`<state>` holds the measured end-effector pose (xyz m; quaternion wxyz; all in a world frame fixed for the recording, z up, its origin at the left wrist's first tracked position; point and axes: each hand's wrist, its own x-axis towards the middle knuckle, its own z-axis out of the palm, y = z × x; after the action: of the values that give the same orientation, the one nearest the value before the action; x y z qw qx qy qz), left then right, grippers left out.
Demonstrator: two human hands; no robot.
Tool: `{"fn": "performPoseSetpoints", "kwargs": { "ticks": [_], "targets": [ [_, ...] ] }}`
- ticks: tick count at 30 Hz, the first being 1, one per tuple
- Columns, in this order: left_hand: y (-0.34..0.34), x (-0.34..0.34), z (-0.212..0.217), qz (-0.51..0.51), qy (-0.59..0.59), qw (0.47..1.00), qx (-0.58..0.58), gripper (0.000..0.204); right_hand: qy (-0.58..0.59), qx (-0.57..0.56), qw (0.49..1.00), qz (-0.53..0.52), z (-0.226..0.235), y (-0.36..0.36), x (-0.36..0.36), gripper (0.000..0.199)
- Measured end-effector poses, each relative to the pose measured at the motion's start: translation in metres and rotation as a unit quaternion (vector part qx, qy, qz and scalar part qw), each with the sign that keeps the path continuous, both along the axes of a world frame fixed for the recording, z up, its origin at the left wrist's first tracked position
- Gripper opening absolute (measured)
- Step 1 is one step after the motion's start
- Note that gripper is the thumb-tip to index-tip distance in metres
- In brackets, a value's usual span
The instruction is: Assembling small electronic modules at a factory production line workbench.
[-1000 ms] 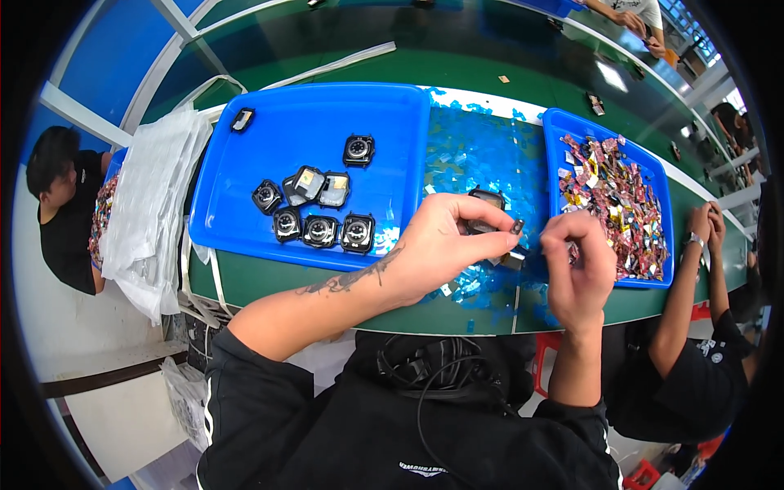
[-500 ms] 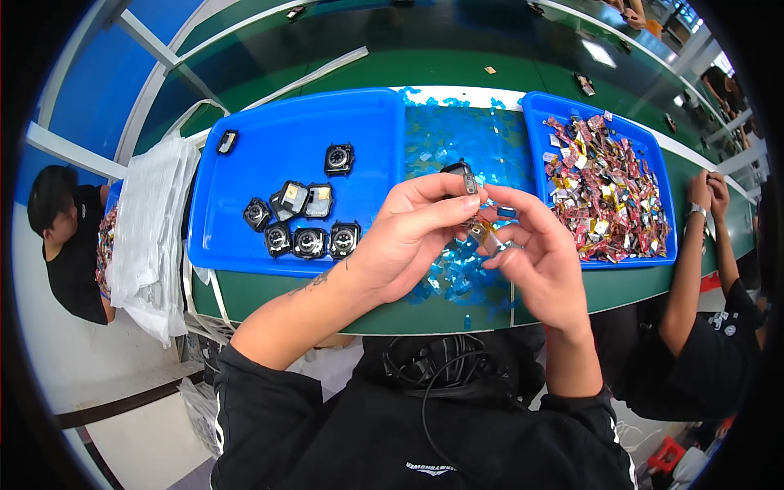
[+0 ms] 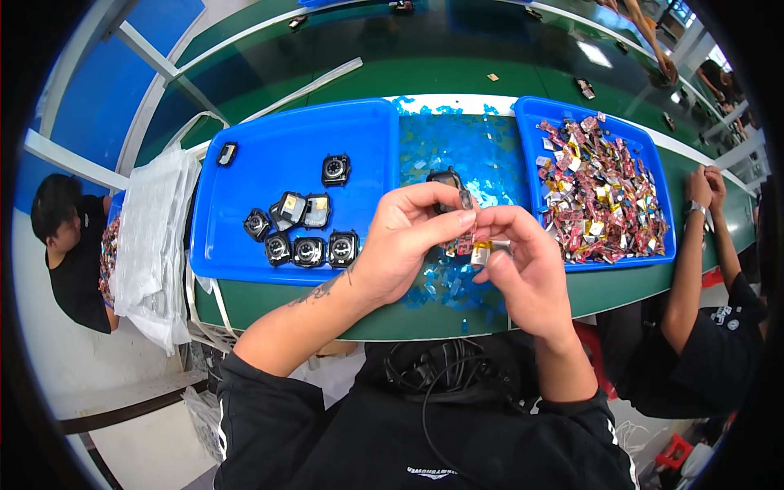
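My left hand (image 3: 402, 245) is closed around a black smartwatch case (image 3: 446, 179), held tilted over the bench between two blue trays. My right hand (image 3: 531, 265) has its thumb and fingers bent close beside the case. Between the two hands hangs a small reddish circuit piece with a yellow and silver tab (image 3: 482, 254). The right fingers seem to pinch this piece, though the grip is partly hidden. Whether the piece is still joined to the case cannot be made out.
Several watch cases (image 3: 309, 250) lie in the left blue tray (image 3: 245, 196). Heaped circuit pieces (image 3: 600, 192) fill the right blue tray (image 3: 527, 147). Blue film scraps (image 3: 457, 139) cover the green bench between them. White sheets (image 3: 151, 245) hang at left; co-workers sit on both sides.
Both hands have shifted slightly left and down, and the case shows more above my left fingers. The reddish circuit piece and its tab show more plainly between my hands.
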<state>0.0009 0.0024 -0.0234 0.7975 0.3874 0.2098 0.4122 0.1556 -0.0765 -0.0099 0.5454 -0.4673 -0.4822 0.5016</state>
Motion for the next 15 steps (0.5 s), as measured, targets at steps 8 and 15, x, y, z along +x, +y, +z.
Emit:
{"fn": "performPoseSetpoints", "kwargs": {
  "ticks": [8, 15],
  "targets": [
    [-0.003, -0.003, 0.0, -0.052, 0.012, 0.999, 0.001, 0.012, 0.133, -0.093, 0.986, -0.024, 0.008, 0.008, -0.003, 0.027],
    [-0.006, -0.004, 0.001, 0.008, 0.154, 0.93, 0.335, 0.018, 0.101, -0.065, 0.993, -0.003, -0.005, 0.008, 0.007, 0.024]
  ]
}}
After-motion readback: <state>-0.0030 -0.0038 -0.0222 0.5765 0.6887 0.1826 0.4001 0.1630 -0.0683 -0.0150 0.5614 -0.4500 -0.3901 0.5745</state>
